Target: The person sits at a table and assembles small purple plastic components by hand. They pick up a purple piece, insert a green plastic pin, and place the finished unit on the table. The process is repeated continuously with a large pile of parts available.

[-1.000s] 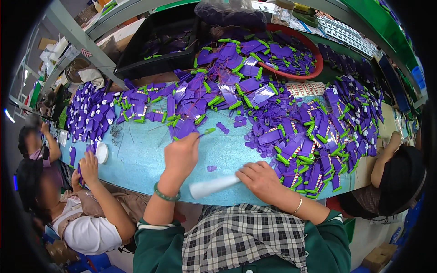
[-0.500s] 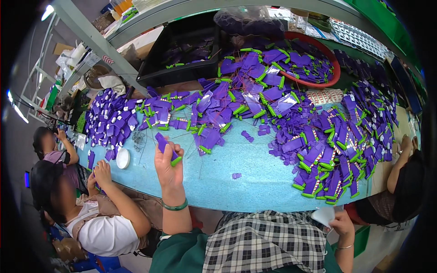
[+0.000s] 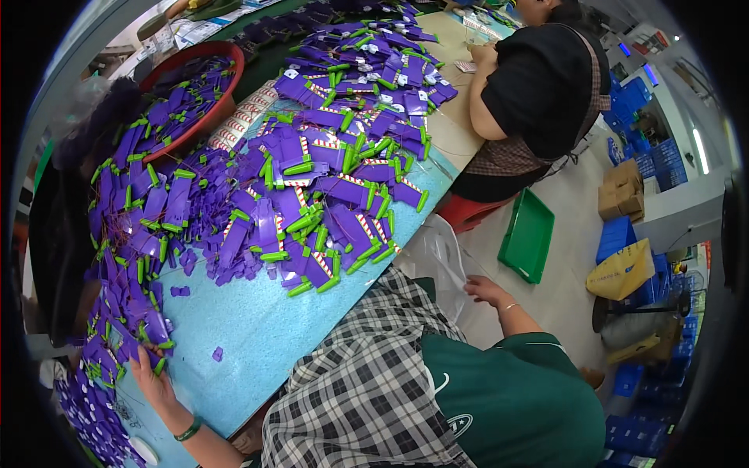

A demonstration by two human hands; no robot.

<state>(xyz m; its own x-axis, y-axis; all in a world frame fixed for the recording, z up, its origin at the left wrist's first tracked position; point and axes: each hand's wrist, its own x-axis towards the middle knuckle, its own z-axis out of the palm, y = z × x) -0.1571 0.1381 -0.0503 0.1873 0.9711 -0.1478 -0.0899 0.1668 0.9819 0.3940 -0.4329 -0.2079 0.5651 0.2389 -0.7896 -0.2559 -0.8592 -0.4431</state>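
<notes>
On the left, my left hand (image 3: 158, 388), a green bangle at its wrist, is closed round a purple piece with a green end (image 3: 159, 366). It is at the table's near left, beside the spread of similar pieces. My right hand (image 3: 485, 290) is off the table's near edge at the right, its fingers pinching the rim of a clear plastic bag (image 3: 443, 261). That bag hangs between my apron and the table edge. A large heap of purple pieces with green ends and striped strips (image 3: 335, 187) covers the table's middle and far side.
A red basin (image 3: 231, 92) holding more pieces stands at the far left. One small purple bit (image 3: 218, 354) lies on the blue tabletop (image 3: 242, 327). At the far right edge another person (image 3: 530, 86) works. A green tray (image 3: 527, 235) is on the floor beyond my right hand.
My view has swung right, bringing the floor and plastic bag into sight. The left hand, still holding the piece, is now lower, near the scattered pieces. The bag by my right hand shows spread wider.
</notes>
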